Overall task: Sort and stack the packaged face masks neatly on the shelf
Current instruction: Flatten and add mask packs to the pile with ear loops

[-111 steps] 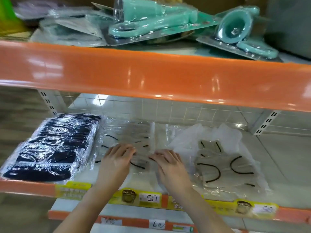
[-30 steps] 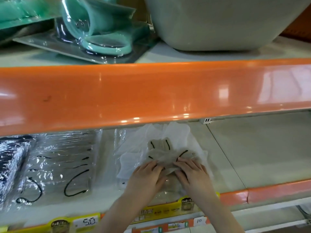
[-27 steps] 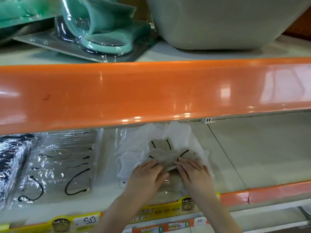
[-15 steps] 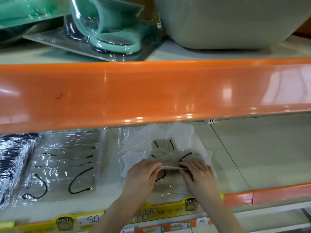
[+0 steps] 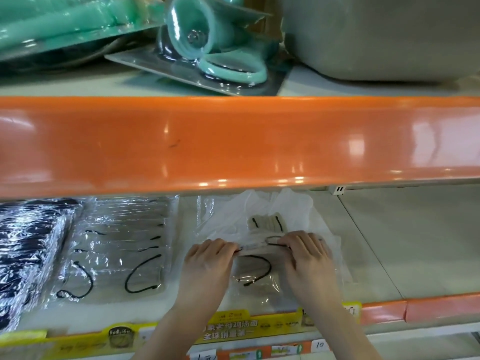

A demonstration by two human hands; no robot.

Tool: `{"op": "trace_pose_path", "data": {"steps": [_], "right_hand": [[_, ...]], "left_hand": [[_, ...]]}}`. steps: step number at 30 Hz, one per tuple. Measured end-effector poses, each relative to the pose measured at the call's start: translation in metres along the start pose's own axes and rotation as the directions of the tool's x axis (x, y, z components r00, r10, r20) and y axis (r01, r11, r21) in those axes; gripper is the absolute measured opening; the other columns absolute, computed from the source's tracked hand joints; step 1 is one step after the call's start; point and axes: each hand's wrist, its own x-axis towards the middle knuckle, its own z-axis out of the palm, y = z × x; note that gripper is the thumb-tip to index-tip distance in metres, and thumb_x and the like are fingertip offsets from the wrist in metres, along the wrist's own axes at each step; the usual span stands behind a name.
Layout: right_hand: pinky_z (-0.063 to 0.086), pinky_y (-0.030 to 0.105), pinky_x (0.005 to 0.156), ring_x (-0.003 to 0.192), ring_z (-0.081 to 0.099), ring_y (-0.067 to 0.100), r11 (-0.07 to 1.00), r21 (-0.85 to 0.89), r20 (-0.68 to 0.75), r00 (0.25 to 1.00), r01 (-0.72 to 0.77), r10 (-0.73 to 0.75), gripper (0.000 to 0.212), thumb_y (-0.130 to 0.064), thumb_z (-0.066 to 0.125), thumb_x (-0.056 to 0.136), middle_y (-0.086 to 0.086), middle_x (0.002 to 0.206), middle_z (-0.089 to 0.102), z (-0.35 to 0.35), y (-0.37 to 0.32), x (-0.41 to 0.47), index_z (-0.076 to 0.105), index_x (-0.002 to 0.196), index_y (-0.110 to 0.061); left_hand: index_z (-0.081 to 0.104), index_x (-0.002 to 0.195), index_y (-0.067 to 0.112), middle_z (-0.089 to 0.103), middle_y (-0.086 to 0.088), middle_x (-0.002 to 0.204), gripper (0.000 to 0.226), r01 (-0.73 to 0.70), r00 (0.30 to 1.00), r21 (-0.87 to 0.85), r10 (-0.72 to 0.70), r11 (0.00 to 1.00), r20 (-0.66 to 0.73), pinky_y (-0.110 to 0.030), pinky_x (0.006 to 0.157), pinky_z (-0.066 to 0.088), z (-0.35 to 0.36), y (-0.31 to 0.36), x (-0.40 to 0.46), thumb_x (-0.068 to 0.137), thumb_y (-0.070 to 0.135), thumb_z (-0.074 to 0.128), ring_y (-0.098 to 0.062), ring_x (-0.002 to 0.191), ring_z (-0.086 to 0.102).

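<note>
Your left hand (image 5: pixel 207 258) and right hand (image 5: pixel 306 253) each pinch an end of the clear-wrapped beige face mask packet (image 5: pixel 257 271), its long axis running left-right between them, above the loose pile on the white shelf (image 5: pixel 405 242).

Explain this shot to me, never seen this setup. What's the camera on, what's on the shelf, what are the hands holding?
No machine here: a person wears a camera on the head, looking down at their own hands at a shop shelf. The left hand and right hand each pinch an end of a clear packet of pale face masks lying on a loose white bag. Left of it sit a neat stack of clear mask packets and a dark mask bundle. Teal packaged goods lie on the shelf above.
</note>
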Motion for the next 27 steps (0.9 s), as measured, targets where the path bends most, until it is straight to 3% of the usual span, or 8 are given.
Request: {"op": "trace_pose_path", "data": {"steps": [2,7,9,12,16,19,22,27], "right_hand": [[0.042,0.029,0.071,0.083,0.052,0.015,0.997,0.075,0.029,1.0,-0.013,0.011,0.015,-0.018,0.049,0.084,-0.005,0.089,0.061,0.01,-0.019,0.0,0.063,0.087,-0.018],[0.037,0.023,0.078,0.089,0.052,0.011,0.98,0.196,0.162,0.984,0.038,-0.07,0.018,-0.017,0.046,0.082,-0.01,0.097,0.058,0.026,-0.068,0.004,0.057,0.093,-0.026],[0.032,0.019,0.08,0.09,0.051,0.009,0.973,0.211,0.153,0.979,0.098,-0.132,0.021,-0.016,0.047,0.08,-0.012,0.098,0.059,0.031,-0.085,0.008,0.062,0.092,-0.025],[0.035,0.021,0.081,0.094,0.054,0.011,0.95,0.223,0.073,0.968,0.22,-0.241,0.025,-0.012,0.051,0.08,-0.011,0.101,0.065,0.044,-0.106,0.013,0.07,0.09,-0.022],[0.041,0.025,0.088,0.1,0.059,0.011,0.907,0.246,0.063,0.928,0.342,-0.367,0.035,-0.005,0.063,0.072,-0.012,0.111,0.067,0.069,-0.128,0.014,0.074,0.098,-0.024],[0.039,0.025,0.09,0.102,0.056,0.01,0.893,0.274,0.136,0.905,0.356,-0.403,0.032,-0.011,0.057,0.079,-0.014,0.112,0.067,0.086,-0.142,0.008,0.074,0.101,-0.027],[0.039,0.027,0.088,0.103,0.057,0.01,0.896,0.29,0.234,0.883,0.337,-0.408,0.027,-0.019,0.054,0.082,-0.016,0.113,0.066,0.099,-0.153,-0.001,0.073,0.099,-0.03],[0.05,0.028,0.079,0.1,0.059,0.006,0.93,0.221,0.372,0.857,0.292,-0.357,0.025,-0.03,0.053,0.083,-0.023,0.114,0.063,0.114,-0.168,-0.018,0.07,0.098,-0.038]], "left_hand": [[0.07,0.079,0.017,0.067,0.007,0.076,0.004,0.005,0.999,0.003,-0.005,1.0,-0.044,-0.027,0.054,0.05,-0.006,-0.006,-0.005,0.079,0.014,0.068,-0.014,0.064,0.063],[0.07,0.076,0.012,0.068,0.002,0.078,0.015,0.061,0.98,0.09,-0.042,0.994,-0.196,-0.025,0.05,0.046,-0.03,-0.04,-0.016,0.082,0.012,0.057,-0.019,0.066,0.064],[0.072,0.08,0.011,0.069,0.0,0.082,0.02,0.079,0.97,0.119,-0.049,0.99,-0.239,-0.027,0.056,0.047,-0.044,-0.054,-0.022,0.085,0.014,0.052,-0.021,0.072,0.064],[0.073,0.087,0.009,0.07,-0.002,0.09,0.023,0.092,0.96,0.142,-0.05,0.986,-0.277,-0.031,0.07,0.046,-0.061,-0.078,-0.032,0.089,0.017,0.051,-0.021,0.083,0.06],[0.073,0.089,0.008,0.07,-0.005,0.093,0.025,0.089,0.961,0.201,-0.032,0.976,-0.275,-0.039,0.075,0.049,-0.076,-0.116,-0.054,0.092,0.02,0.051,-0.028,0.085,0.064],[0.07,0.091,0.011,0.069,-0.007,0.094,0.02,0.053,0.967,0.211,0.002,0.976,-0.254,-0.04,0.075,0.047,-0.082,-0.142,-0.073,0.092,0.02,0.052,-0.029,0.087,0.061],[0.063,0.095,0.014,0.066,-0.008,0.095,0.011,-0.001,0.975,0.173,0.04,0.985,-0.219,-0.038,0.074,0.045,-0.085,-0.162,-0.088,0.091,0.018,0.053,-0.027,0.088,0.057],[0.065,0.091,0.013,0.064,-0.005,0.097,0.013,-0.004,0.988,0.14,0.025,0.99,-0.152,-0.037,0.075,0.044,-0.086,-0.18,-0.109,0.085,0.013,0.054,-0.025,0.089,0.056]]}}
